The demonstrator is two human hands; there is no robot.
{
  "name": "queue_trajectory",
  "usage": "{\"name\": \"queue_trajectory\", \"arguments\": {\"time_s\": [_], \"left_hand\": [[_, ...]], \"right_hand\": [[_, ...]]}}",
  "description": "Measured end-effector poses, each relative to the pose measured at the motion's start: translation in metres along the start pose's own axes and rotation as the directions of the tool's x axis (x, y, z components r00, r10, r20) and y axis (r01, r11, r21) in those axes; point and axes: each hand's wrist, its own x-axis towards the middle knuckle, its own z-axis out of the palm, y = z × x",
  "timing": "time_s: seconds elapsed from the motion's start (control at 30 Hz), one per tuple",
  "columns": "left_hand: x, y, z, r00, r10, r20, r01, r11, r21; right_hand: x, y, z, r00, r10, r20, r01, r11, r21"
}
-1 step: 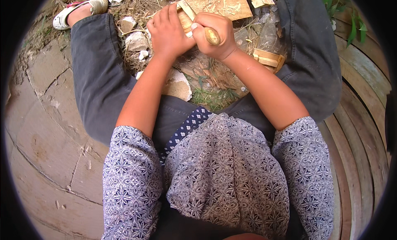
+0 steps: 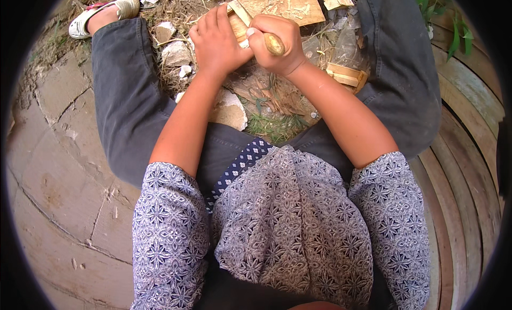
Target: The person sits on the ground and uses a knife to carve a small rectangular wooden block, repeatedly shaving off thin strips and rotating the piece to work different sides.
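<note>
My right hand is in a tight grip, fist closed round a wooden handle whose rounded butt sticks out toward me between thumb and fingers; what tool it belongs to I cannot tell, since the working end is hidden under my knuckles. My left hand lies flat just beside it, fingers together and pressing down on a pale strip of wood, so it holds nothing closed in, it only pins. The two hands touch at the thumbs. Between this view and the other one I see no shift: the same fist, the same flat palm, the same strip beneath, so I judge the cut is in mid-stroke and not finished. The strip rests on a flat wooden board scattered with shavings, lying on the ground between my knees. Around it are broken pieces of stone, dry grass, a small wooden frame near my right leg, and clear plastic wrap. My left foot in a white sandal sits well apart on the paving.
</note>
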Motion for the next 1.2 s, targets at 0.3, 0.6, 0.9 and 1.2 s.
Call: {"name": "queue_trajectory", "arguments": {"time_s": [0.3, 0.6, 0.9, 1.2], "left_hand": [[-0.002, -0.018, 0.008, 0.998, -0.005, 0.068, 0.005, 1.000, 0.002], [0.000, -0.010, 0.003, 0.997, -0.009, 0.072, 0.004, 0.998, 0.066], [0.002, -0.004, -0.006, 0.996, -0.024, 0.091, 0.022, 0.999, 0.024], [0.000, 0.000, -0.013, 0.995, -0.055, 0.088, 0.057, 0.998, -0.019]], "right_hand": [[0.007, 0.006, 0.012, 0.997, -0.004, 0.077, 0.018, 0.983, -0.180], [0.013, 0.002, -0.017, 0.997, 0.026, 0.079, -0.024, 0.999, -0.025], [0.022, 0.014, -0.001, 0.951, 0.284, -0.122, -0.234, 0.920, 0.313], [0.021, 0.003, -0.003, 0.993, 0.117, 0.005, -0.117, 0.983, 0.145]]}}
